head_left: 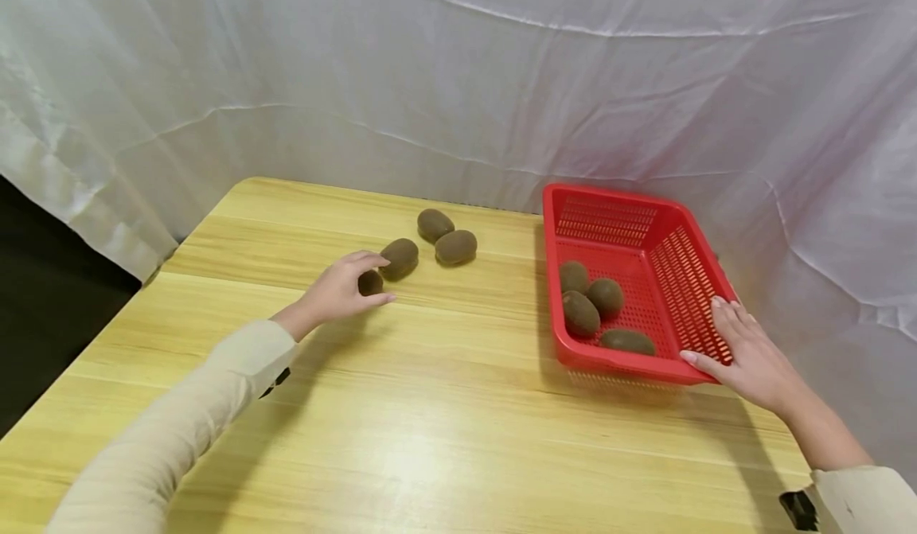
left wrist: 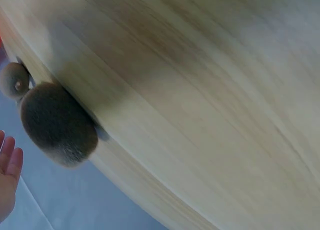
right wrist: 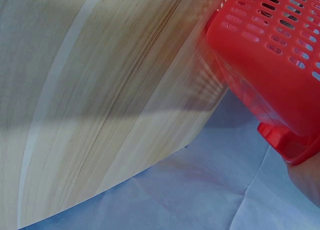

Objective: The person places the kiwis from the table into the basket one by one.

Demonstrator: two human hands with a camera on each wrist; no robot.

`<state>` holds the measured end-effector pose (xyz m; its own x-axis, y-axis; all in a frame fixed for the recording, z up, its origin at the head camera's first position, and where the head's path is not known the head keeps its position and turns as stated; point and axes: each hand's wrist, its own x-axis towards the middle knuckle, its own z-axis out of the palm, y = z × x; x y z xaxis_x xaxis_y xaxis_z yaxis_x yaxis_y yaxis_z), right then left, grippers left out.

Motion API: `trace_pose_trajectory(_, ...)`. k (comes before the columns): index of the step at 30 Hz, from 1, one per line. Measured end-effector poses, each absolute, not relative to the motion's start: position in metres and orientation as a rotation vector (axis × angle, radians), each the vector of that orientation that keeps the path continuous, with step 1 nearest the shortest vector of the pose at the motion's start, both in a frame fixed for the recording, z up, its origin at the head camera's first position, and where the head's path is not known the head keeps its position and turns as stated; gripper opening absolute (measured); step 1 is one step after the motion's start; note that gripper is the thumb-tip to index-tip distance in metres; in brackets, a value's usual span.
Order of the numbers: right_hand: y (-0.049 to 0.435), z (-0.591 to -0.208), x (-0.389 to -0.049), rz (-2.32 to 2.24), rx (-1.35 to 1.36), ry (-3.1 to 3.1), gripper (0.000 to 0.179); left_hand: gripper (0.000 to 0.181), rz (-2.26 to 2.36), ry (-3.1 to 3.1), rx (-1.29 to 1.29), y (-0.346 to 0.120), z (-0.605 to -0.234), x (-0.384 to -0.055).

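Evidently, the left hand [head_left: 340, 286] is half spread, thumb and fingers arched about a small kiwi [head_left: 370, 282] at the wooden table [head_left: 466, 438]; a clear gap separates the fingertips, and a firm hold is not confirmed. A second kiwi [head_left: 399, 259] lies at the ends of the fingers, and a far pair of kiwis [head_left: 456, 248] sits just beyond. The right hand [head_left: 755, 363] grips the near right corner of the red basket [head_left: 623, 367], thumb over the near rim, fingers along the side wall. Inside lie four loose kiwis [head_left: 606, 298], grouped toward the left and near walls.

Assessment: thumb and fingers should meet the small kiwi evenly about its middle, with light pressure, as the fruit may bruise. The fingertips are best kept off the second kiwi, which could roll if nudged. Any lift should go straight up first, with the basket corner held steady.

Limits: the left hand covers much of the small kiwi. The left wrist view shows a large, close kiwi and part of a hand cut off at the edge; which fruit that is cannot be settled. The right wrist view crops the basket and nearly all of the gripping hand, and whether the base sits flat cannot be told
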<state>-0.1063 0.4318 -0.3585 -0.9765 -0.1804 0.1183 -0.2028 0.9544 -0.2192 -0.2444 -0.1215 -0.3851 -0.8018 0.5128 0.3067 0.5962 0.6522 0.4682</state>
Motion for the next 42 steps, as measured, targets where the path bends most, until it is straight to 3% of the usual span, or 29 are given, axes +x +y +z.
trace_pose_trajectory(42,0.432,-0.359,-0.107,0.341,0.280,-3.012,0.088,0.082,-1.071,-2.982,-0.652,-0.177,-0.403,-0.276)
